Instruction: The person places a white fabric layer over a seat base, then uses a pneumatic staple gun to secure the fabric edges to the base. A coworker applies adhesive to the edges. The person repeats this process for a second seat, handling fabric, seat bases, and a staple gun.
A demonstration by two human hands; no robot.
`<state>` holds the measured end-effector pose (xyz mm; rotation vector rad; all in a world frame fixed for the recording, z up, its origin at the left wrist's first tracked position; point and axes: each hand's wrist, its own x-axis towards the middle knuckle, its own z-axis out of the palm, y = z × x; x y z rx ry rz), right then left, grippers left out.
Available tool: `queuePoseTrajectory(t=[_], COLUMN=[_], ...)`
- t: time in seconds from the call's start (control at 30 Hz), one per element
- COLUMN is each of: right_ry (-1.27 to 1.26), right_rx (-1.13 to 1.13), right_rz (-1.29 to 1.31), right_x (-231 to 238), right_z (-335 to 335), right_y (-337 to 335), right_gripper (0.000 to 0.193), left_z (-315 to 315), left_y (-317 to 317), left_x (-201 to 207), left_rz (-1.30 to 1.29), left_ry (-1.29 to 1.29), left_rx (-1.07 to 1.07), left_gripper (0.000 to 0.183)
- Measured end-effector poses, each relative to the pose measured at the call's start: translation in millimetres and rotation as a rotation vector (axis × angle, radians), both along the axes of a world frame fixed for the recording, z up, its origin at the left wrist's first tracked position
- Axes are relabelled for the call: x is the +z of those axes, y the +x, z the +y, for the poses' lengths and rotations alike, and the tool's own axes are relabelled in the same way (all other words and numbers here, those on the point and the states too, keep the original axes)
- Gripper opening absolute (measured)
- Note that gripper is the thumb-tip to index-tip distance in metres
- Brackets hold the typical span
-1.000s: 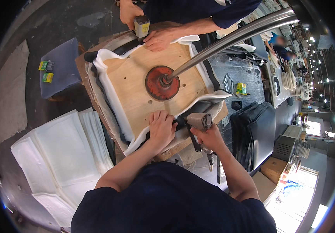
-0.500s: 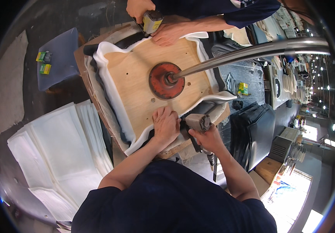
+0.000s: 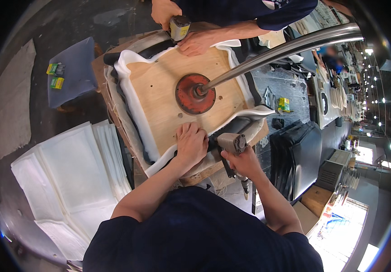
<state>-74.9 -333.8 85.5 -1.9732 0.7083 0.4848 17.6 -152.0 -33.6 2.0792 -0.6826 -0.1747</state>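
Observation:
A pale plywood board (image 3: 159,106) lies face up, edged with white padding (image 3: 134,118) and a black cover (image 3: 243,123). A round red clamp plate (image 3: 187,100) on a metal pole presses on its middle. At the near edge, my left hand (image 3: 191,144) is closed with curled fingers on the black cover folded over the board; the fingertips' grip is partly hidden. My right hand (image 3: 245,163) grips a grey pneumatic staple gun (image 3: 232,142), its nose beside my left hand at the edge. Across the board, a co-worker's hand (image 3: 165,12) holds another staple gun (image 3: 179,28), and their other hand (image 3: 196,43) presses the far edge.
The shiny pole (image 3: 286,52) slants up to the right over the work. White padding sheets (image 3: 68,167) are stacked at left, black covers (image 3: 297,158) at right. Small green-yellow boxes (image 3: 284,104) sit on the right table; similar ones (image 3: 57,83) rest on a bluish sheet (image 3: 75,63).
The view has shifted slightly, and the pole's upper end shows higher in the picture. Both my hands and the staple gun stay at the same near edge.

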Motion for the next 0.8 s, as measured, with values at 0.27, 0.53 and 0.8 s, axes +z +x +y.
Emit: queuePoseTrajectory(t=[0.27, 0.53, 0.8], right_ry=[-0.073, -0.242, 0.051], right_rx=[0.079, 0.126, -0.104], right_rz=[0.005, -0.334, 0.022], right_x=[-7.5, -28.0, -1.6], right_z=[8.0, 18.8, 21.3], right_y=[-2.1, 2.3, -8.0], right_gripper=[0.044, 0.043, 0.038], left_z=[-9.6, 15.9, 18.9], left_y=[-7.5, -13.7, -17.0], left_x=[-8.2, 8.1, 3.6], left_rz=[0.028, 0.011, 0.069], left_ry=[-0.032, 0.151, 0.224], left_rx=[0.054, -0.011, 0.025], left_gripper=[0.009, 0.060, 0.099])
